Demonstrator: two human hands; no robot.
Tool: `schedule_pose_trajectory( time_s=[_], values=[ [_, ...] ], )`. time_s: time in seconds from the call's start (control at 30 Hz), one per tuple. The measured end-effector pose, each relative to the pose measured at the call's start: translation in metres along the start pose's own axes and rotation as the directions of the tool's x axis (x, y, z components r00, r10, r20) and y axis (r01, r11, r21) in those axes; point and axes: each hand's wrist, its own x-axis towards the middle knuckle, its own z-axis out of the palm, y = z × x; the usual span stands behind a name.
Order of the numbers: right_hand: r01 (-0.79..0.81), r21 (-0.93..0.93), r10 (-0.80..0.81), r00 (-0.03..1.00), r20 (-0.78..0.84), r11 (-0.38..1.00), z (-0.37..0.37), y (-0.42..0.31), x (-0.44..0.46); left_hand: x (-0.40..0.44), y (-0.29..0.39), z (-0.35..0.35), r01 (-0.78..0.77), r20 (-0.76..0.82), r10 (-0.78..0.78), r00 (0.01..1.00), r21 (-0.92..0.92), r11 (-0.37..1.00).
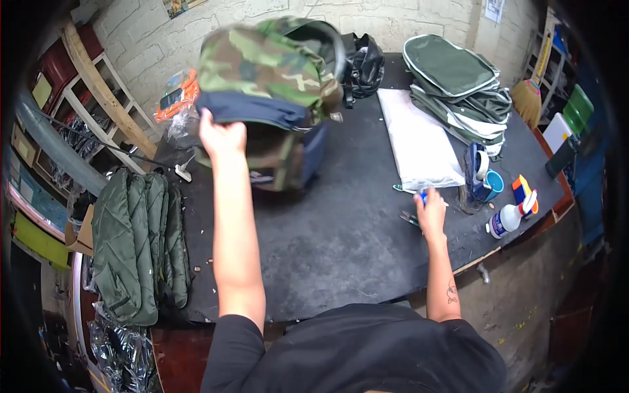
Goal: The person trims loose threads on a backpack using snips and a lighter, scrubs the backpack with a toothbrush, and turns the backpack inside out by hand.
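Observation:
My left hand (223, 136) grips the lower edge of a camouflage backpack (268, 72) with dark blue parts, at the back left of the black table (314, 249). The backpack is slightly blurred and tilted. On the right, my right hand (431, 213) is closed around a small blue object (424, 196), only partly visible, near the front end of a white plastic-wrapped sheet stack (422, 141). Beside that hand lies a small pair of snips (409, 218).
Green padded pieces (141, 242) hang over the left edge. Green and white panels (458, 85) are piled at the back right, near a black bag (364, 62). A spray bottle (508, 219), blue tape roll (493, 183) and broom (527, 98) are at right.

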Motion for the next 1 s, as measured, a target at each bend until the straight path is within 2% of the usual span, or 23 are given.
schedule_pose_trajectory(
  time_s=[0.03,0.07,0.13,0.17,0.2,0.23,0.27,0.3,0.33,0.37,0.4,0.43,0.5,0.53,0.6,0.67,0.7,0.8,0.97,1.0],
  values=[
    [0.031,-0.328,0.003,0.995,0.104,0.944,0.009,0.009,-0.004,-0.011,-0.006,-0.019,0.05,-0.095,-0.051,0.994,-0.015,0.999],
    [0.035,-0.325,-0.002,0.995,0.101,0.945,0.001,-0.006,-0.003,-0.022,-0.011,-0.037,0.073,-0.103,-0.079,0.992,-0.064,0.995],
    [0.154,-0.227,-0.186,0.975,-0.125,0.962,-0.013,-0.052,-0.007,-0.04,-0.021,-0.064,0.095,-0.134,-0.117,0.984,-0.165,0.982],
    [0.254,0.107,-0.239,0.961,-0.136,0.961,-0.017,-0.08,-0.002,-0.048,-0.026,-0.071,0.094,-0.164,-0.131,0.978,-0.217,0.972],
    [0.327,0.425,-0.285,0.945,-0.162,0.844,-0.021,-0.112,0.007,-0.056,-0.032,-0.071,0.097,-0.161,-0.133,0.978,-0.214,0.972],
    [0.375,0.652,-0.388,0.912,-0.133,0.659,-0.026,-0.145,0.01,-0.066,-0.039,-0.07,0.127,-0.144,-0.166,0.976,-0.248,0.96],
    [0.226,0.865,-0.425,0.905,-0.016,0.448,-0.017,-0.173,0.008,-0.076,-0.044,-0.068,0.156,-0.125,-0.198,0.972,-0.282,0.947],
    [-0.048,0.949,-0.486,0.85,0.202,0.311,-0.009,-0.197,0.008,-0.083,-0.044,-0.067,0.184,-0.105,-0.227,0.968,-0.316,0.931],
    [-0.48,0.876,-0.578,0.703,0.413,0.042,0.007,-0.219,0.013,-0.088,-0.041,-0.068,0.184,-0.105,-0.227,0.968,-0.315,0.931],
    [-0.689,0.711,-0.652,0.604,0.458,-0.139,0.018,-0.238,0.021,-0.094,-0.037,-0.068,0.214,-0.054,-0.244,0.968,-0.328,0.92],
    [-0.839,0.466,-0.735,0.501,0.457,-0.281,0.023,-0.251,0.029,-0.099,-0.032,-0.068,0.243,-0.001,-0.258,0.966,-0.339,0.909],
    [-0.838,0.466,-0.74,0.5,0.45,-0.283,0.021,-0.255,0.035,-0.105,-0.026,-0.066,0.272,0.055,-0.27,0.961,-0.347,0.898],
    [-0.714,0.292,-0.488,0.666,0.564,-0.636,0.017,-0.264,0.047,-0.115,0.001,-0.056,0.283,0.097,-0.266,0.959,-0.307,0.909],
    [-0.588,0.215,-0.345,0.69,0.636,-0.779,0.015,-0.267,0.05,-0.121,0.017,-0.052,0.294,0.126,-0.269,0.955,-0.269,0.917],
    [-0.57,0.157,-0.394,0.715,0.578,-0.806,0.022,-0.255,0.056,-0.132,0.028,-0.058,0.297,0.155,-0.267,0.951,-0.23,0.927],
    [-0.516,0.04,-0.443,0.77,0.46,-0.856,0.024,-0.244,0.057,-0.141,0.021,-0.072,0.253,-0.084,-0.28,0.956,-0.246,0.936],
    [-0.512,0.044,-0.437,0.772,0.461,-0.858,0.023,-0.242,0.055,-0.143,0.017,-0.076,0.234,-0.203,-0.288,0.936,-0.252,0.939],
    [-0.501,0.017,-0.386,0.688,0.614,-0.865,0.017,-0.229,0.044,-0.139,0.022,-0.086,0.267,-0.257,-0.334,0.907,-0.264,0.927],
    [-0.497,0.072,-0.365,0.719,0.592,-0.865,0.011,-0.216,0.039,-0.143,0.02,-0.092,0.296,-0.263,-0.374,0.889,-0.292,0.91],
    [-0.546,0.069,-0.414,0.706,0.575,-0.835,0.008,-0.215,0.039,-0.142,0.02,-0.093,0.296,-0.262,-0.374,0.89,-0.292,0.909]
  ],
)
